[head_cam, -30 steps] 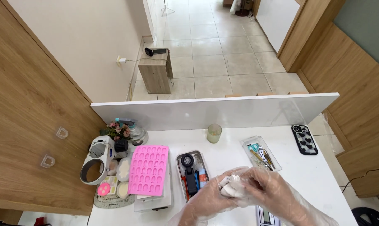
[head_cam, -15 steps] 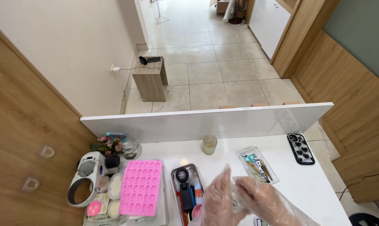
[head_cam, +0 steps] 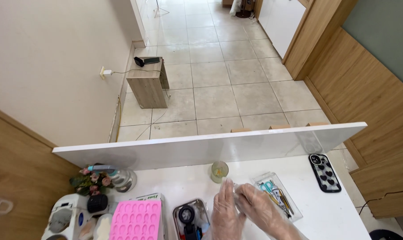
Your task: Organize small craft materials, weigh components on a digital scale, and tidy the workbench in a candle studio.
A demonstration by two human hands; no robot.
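Both hands wear thin clear gloves and meet low over the white surface (head_cam: 339,209), just in front of the small greenish glass cup (head_cam: 219,171). The left hand (head_cam: 224,212) lies flat with its fingers stretched toward the cup, and the right hand (head_cam: 260,209) presses against it from the side — its fingers curl around the left hand's glove near the fingertips. Whether either grip has hold of anything besides the glove film, I cannot tell.

Right of the cup sits a clear plastic tray (head_cam: 279,195) holding scissors with teal handles and a few slim tools. Further right of the cup, well apart from the hands, a phone in a black heart-patterned case (head_cam: 324,172) lies flat.

Left of the cup and nearer the viewer, a shallow metal tray (head_cam: 191,216) holds a round black object. Beyond it to the left lies a pink silicone mould (head_cam: 136,220) with rows of oval cavities — the cavities look empty. Further left of the cup stands a small bunch of pink flowers (head_cam: 91,182).
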